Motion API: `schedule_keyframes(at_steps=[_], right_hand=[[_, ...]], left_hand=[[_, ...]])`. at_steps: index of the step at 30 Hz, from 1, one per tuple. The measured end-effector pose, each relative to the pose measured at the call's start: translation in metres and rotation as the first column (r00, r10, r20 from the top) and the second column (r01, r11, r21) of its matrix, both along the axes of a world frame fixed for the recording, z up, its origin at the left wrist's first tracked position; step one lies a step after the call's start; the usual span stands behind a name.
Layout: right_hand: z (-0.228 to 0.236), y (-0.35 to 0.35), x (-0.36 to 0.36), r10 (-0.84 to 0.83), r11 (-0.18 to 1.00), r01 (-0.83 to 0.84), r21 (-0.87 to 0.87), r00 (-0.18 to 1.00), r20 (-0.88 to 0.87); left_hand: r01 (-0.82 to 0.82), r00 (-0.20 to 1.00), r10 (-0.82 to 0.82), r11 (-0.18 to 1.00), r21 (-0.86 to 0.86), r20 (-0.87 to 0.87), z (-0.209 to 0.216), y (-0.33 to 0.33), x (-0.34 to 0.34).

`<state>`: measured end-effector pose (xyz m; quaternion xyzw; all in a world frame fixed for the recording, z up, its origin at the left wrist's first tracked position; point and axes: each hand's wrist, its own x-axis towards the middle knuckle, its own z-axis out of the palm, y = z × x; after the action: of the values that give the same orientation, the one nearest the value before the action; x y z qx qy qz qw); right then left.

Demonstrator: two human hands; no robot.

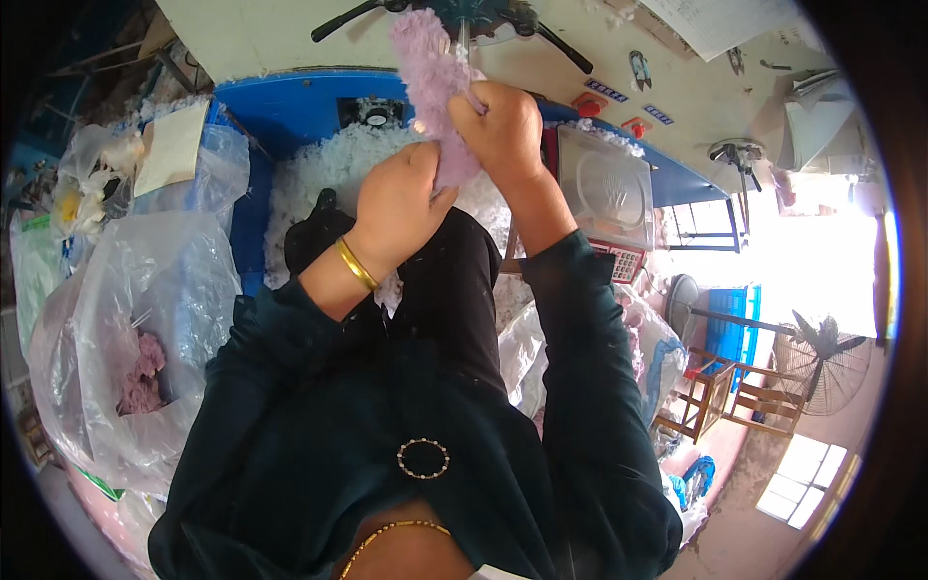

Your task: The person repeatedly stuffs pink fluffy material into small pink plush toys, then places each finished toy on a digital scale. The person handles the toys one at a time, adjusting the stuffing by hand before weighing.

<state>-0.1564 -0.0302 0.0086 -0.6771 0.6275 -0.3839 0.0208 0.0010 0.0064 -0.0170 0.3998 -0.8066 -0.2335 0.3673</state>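
A fluffy lilac plush piece (425, 72) stands upright in front of me, its upper end before a metal nozzle machine (474, 14) with black handles. My left hand (394, 208) is closed on its lower left edge, a gold bangle at the wrist. Higher up on its right side, my right hand (501, 128) grips it in a fist, fingers curled. My hands hide part of the plush's lower end. Under them lies white fluffy stuffing (304, 174) in a blue bin (290, 100).
To my left a clear plastic bag (87, 319) holds lilac plush pieces (143, 377). Right of the bin are a clear plastic lid (606, 184) and a keypad (619, 261). Small snips (639, 70) and papers (812, 121) lie on the tabletop. A fan (822, 362) stands far right.
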Motion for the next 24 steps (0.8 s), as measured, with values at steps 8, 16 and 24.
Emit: schedule_keyframes(at_steps=[8,16,24], right_hand=[[0.018,-0.007,-0.004,0.031,0.995,-0.041,0.087,0.994,0.109],[0.007,-0.036,0.006,-0.172,0.984,0.173,0.033,0.985,-0.017],[0.021,0.004,0.011,-0.052,0.986,0.054,0.155,0.999,-0.014]], left_hand=[[0.718,0.488,0.271,0.416,0.558,-0.83,0.006,-0.03,0.009],[0.649,0.328,0.424,0.549,0.527,-0.845,0.01,-0.01,-0.029],[0.075,0.918,-0.07,0.997,-0.001,-0.39,-0.014,-0.001,-0.01]])
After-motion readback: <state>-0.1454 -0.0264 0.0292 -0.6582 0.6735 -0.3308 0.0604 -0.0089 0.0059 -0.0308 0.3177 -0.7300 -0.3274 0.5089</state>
